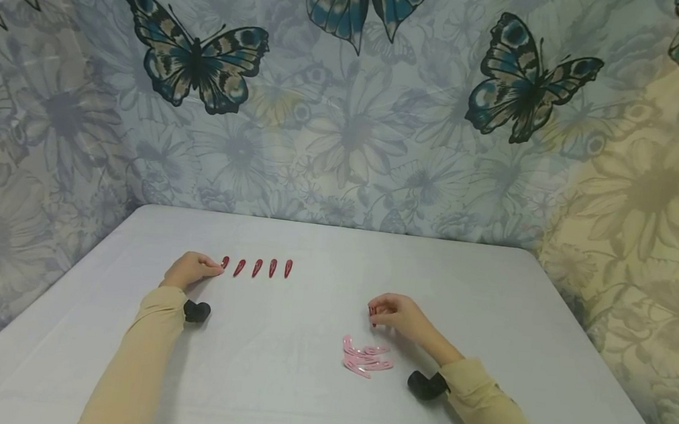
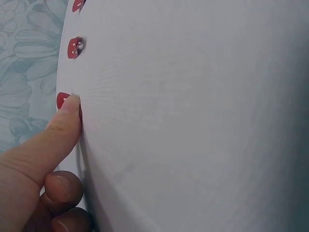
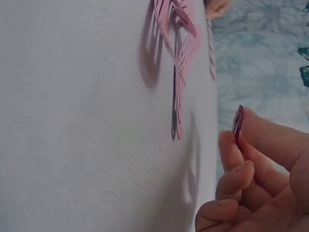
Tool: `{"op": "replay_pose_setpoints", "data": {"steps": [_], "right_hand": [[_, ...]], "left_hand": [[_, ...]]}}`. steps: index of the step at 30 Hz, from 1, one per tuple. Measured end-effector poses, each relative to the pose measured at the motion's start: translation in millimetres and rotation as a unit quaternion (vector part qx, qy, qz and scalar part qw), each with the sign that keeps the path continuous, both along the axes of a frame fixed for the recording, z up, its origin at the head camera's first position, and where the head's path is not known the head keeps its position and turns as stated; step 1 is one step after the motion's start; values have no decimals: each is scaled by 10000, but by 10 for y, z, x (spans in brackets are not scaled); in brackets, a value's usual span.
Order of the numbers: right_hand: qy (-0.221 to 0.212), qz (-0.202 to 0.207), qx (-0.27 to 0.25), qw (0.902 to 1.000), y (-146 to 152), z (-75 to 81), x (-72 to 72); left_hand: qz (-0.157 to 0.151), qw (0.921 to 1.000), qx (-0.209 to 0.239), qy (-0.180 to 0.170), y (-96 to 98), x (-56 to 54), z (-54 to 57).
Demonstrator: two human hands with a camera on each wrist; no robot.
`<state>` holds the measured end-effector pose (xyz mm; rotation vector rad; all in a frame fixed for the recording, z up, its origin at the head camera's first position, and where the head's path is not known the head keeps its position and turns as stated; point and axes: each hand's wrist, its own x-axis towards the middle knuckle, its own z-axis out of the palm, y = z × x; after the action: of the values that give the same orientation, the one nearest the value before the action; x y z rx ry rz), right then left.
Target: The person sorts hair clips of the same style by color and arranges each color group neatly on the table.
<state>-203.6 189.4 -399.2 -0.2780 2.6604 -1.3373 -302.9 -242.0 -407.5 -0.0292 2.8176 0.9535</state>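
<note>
Nearest me in the head feed were the person's two beige sleeves (image 1: 494, 414), a black wrist camera (image 1: 427, 385) at the right cuff and another (image 1: 197, 312) at the left. Between the arms, on the right half of the white table (image 1: 278, 355), I had the pink clips (image 1: 363, 361) in a loose pile, several overlapping.

Just beyond the pile I saw the right hand (image 1: 400, 315), its thumb and fingertips closed in a pinch on a dark red clip (image 3: 237, 121); I could not tell whether a second one sat behind it. On the right wrist feed its other fingers were loosely curled, and the clip stood apart from the pile.

Farther off, the left hand (image 1: 192, 269) had hold of the end clip (image 2: 62, 100), thumb tip across it and the next fingers curled under; the index finger was hidden from me. That clip was the leftmost of five in the row of red clips (image 1: 257, 268), which lay spaced apart, side by side, near the table's far edge.

Behind the table I made out a floral backdrop (image 1: 354, 139) in grey-blue, yellowish at the right, with dark teal butterflies (image 1: 196, 68) across its upper part.
</note>
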Motion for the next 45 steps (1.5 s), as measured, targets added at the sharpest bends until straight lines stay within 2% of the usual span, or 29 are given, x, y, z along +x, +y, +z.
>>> {"op": "replay_pose_setpoints", "data": {"steps": [14, 24, 35, 39, 45], "right_hand": [[-436, -197, -93, 9988, -139, 21, -228], [-473, -727, 9, 9962, -304, 120, -376], [-297, -1077, -453, 9927, -475, 197, -514], [-333, -1212, -795, 9889, -546, 190, -560], [-413, -1304, -1025, 9853, -662, 192, -628]], "left_hand": [[26, 10000, 48, -21, -22, 5, 5], [82, 10000, 19, -39, -16, 5, -24], [85, 9999, 76, -11, -10, 16, -7], [82, 10000, 53, 16, 5, 39, 16], [124, 9999, 59, 82, 33, 77, 28]]}}
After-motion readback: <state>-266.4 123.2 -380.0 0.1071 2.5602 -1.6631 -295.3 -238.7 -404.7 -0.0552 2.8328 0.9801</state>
